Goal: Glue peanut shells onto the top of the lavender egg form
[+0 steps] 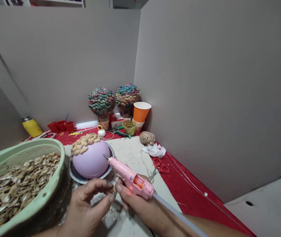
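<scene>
My right hand [136, 197] is wrapped round a pink hot glue gun [128, 176] with a clear glue stick [175, 214] out of its back; its nozzle points to the upper left. Between the thumb and finger of my left hand [89, 200] is a small peanut shell piece [114, 189], mostly hidden, and fingertips of my right hand touch it too. Beyond them a lilac balloon [91, 161] rests in a metal bowl [77, 178]. Peanut shells [85, 144] cover the balloon's top and far left side.
A green basket [61, 164] of shell halves stands at the left. Behind are two colourful shell-covered balls [101, 100] on stands, an orange cup [141, 113], red cups [61, 125], a yellow bottle [32, 127] and a twine ball [147, 138]. Red scissors [160, 167] lie at the right.
</scene>
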A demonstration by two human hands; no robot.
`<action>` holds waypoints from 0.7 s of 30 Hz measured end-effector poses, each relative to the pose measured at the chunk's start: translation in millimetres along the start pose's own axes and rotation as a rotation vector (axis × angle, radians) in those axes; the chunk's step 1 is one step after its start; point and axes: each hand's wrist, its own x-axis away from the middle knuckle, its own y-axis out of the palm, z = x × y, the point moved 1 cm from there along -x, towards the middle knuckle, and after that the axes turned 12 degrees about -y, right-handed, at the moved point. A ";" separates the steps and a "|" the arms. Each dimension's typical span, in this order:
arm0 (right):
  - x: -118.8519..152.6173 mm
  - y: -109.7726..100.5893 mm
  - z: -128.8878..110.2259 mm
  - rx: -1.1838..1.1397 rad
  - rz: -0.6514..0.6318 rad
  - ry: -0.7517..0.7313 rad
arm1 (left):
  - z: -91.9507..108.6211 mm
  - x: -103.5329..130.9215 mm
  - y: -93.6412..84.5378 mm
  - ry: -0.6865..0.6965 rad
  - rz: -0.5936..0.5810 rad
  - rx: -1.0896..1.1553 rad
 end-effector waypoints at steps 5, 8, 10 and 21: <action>0.3 0.6 2.8 -0.003 0.006 -0.038 | 1.7 0.6 -0.2 0.035 -0.004 -0.057; 1.3 1.2 3.0 -0.024 0.003 -0.038 | 2.6 -0.9 -0.2 -0.011 -0.034 -0.003; 1.6 1.6 2.2 -0.028 0.008 -0.040 | 3.2 -2.4 -0.5 -0.068 -0.058 0.068; 7.6 -8.4 -20.1 0.074 0.022 -0.107 | 8.1 -14.9 -15.0 -0.332 -0.222 0.369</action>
